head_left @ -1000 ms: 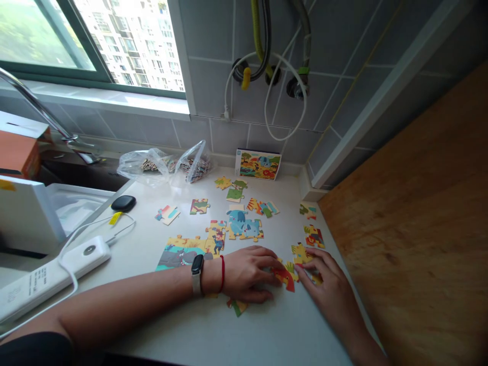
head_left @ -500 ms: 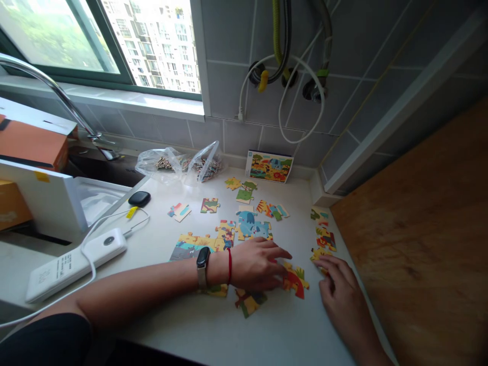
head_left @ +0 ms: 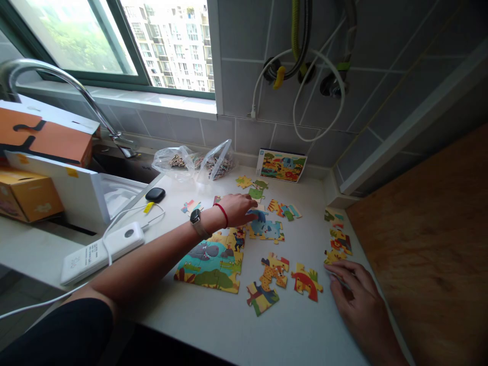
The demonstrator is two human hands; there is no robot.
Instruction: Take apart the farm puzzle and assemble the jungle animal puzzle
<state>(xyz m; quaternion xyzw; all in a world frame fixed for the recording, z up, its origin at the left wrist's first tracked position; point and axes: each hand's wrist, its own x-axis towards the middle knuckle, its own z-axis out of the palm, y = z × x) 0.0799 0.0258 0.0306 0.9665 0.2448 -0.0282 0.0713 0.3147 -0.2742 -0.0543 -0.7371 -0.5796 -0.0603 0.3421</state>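
My left hand (head_left: 238, 209), palm down and fingers stretched out, reaches over the upper left of the joined blue elephant puzzle pieces (head_left: 267, 230). Nothing shows in its grasp; its underside is hidden. My right hand (head_left: 360, 297) rests near the counter's right edge, thumb and fingers curled close together beside a yellow puzzle piece (head_left: 334, 256); what lies between them is hidden. A joined puzzle section with a hippo (head_left: 213, 262) lies below my left forearm. Nearby are leopard pieces (head_left: 274, 269), a red and yellow piece (head_left: 307, 282) and a green and brown piece (head_left: 263, 297).
A picture card (head_left: 282, 165) leans against the tiled wall. Plastic bags of pieces (head_left: 217, 165) stand at the back. A white power bank (head_left: 102, 251) with a cable, a black case (head_left: 155, 194) and boxes (head_left: 41, 134) lie left. A wooden panel (head_left: 423, 239) bounds the right.
My left hand has moved up and left from the leopard pieces to the elephant pieces, uncovering the lower pieces. My right hand stays beside the yellow piece. The camera view has shifted slightly.
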